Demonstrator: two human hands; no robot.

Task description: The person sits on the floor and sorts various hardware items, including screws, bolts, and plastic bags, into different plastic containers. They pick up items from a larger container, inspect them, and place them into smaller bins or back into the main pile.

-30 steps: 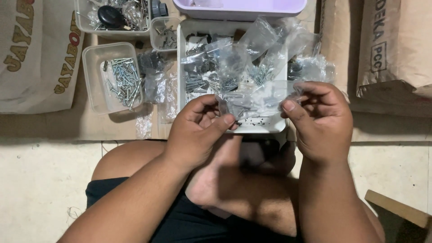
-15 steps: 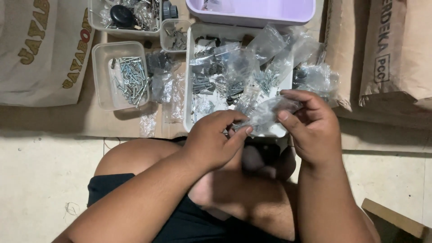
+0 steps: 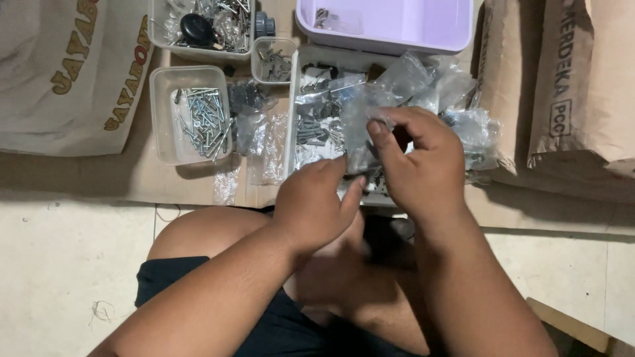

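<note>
Both hands, left hand and right hand, pinch one clear plastic bag, fingers curled.

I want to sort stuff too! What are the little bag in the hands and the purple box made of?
The little bag looks like thin clear plastic: see-through, crinkly, shiny. The purple box looks like smooth hard plastic with a soft sheen. Both hands, left hand and right hand, pinch the bag.
</note>
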